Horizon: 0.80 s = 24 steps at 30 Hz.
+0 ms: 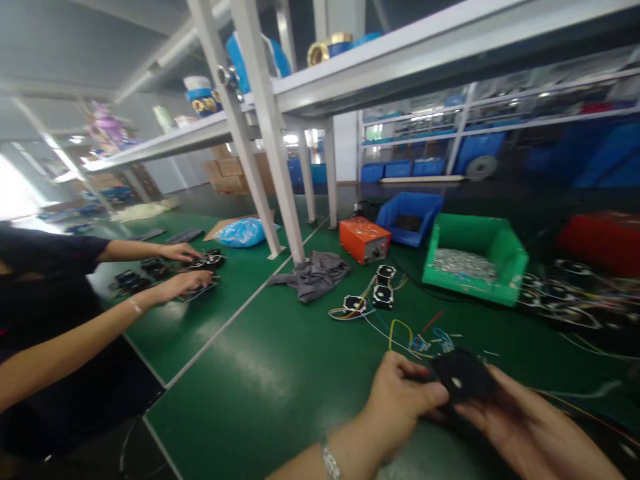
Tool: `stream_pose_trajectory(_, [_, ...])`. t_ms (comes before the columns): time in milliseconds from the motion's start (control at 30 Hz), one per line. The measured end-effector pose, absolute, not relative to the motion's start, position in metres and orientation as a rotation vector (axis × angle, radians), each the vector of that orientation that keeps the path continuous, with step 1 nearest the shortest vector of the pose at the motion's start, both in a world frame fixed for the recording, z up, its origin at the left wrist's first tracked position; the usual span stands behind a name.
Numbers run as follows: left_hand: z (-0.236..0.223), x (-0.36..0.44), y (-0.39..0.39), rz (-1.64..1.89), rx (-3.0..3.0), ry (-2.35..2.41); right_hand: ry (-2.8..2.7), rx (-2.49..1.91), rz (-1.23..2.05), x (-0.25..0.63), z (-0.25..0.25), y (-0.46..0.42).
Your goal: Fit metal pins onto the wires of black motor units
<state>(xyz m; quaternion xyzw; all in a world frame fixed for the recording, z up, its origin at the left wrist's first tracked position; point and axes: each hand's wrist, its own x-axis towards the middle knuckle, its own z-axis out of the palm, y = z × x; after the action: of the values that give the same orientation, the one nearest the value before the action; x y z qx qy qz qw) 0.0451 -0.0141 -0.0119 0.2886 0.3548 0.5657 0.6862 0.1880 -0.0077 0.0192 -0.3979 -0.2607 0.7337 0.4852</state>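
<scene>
A black square part [463, 377] with a pale round spot is held low over the green table, slightly blurred. My left hand [400, 400] is closed, thumb and fingers gripping the part's left edge. From the right, my right hand [515, 417] wraps around the part, with some of its fingers hidden. Thin wires, including a yellow wire [400, 323], rise just beyond my left hand. Loose blue and red wire pieces with white ends [425, 343] lie behind the part. Similar black parts with white corners [383, 296] and wires rest farther back.
Behind stand an orange box with knobs [364, 240], a blue bin [410, 217] and a green bin [477, 285] of small metal pieces. More wired parts [555, 293] crowd the right. A grey cloth [320, 273] lies by the shelf post [273, 140]. A co-worker's hands [187, 283] work at left.
</scene>
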Motion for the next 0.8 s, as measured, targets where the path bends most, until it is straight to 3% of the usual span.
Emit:
stream_pose_trajectory(233, [-0.007,0.04,-0.023,1.018,0.795,0.665,-0.663,-0.833,1.827,0.176,0.025,-0.015])
stream_pose_trajectory(400, [-0.002,0.041,-0.026,1.048,0.681,0.564,-1.087,-0.995,1.731,0.177,0.019,-0.021])
stream_pose_trajectory(667, [-0.001,0.025,-0.008,1.16,0.483,0.864,-1.73,-1.618,0.829,0.217,0.022,0.014])
stream_pose_trajectory(800, [-0.006,0.027,-0.007,1.142,0.444,0.874,-2.215,-1.627,0.627,0.218,0.013,0.011])
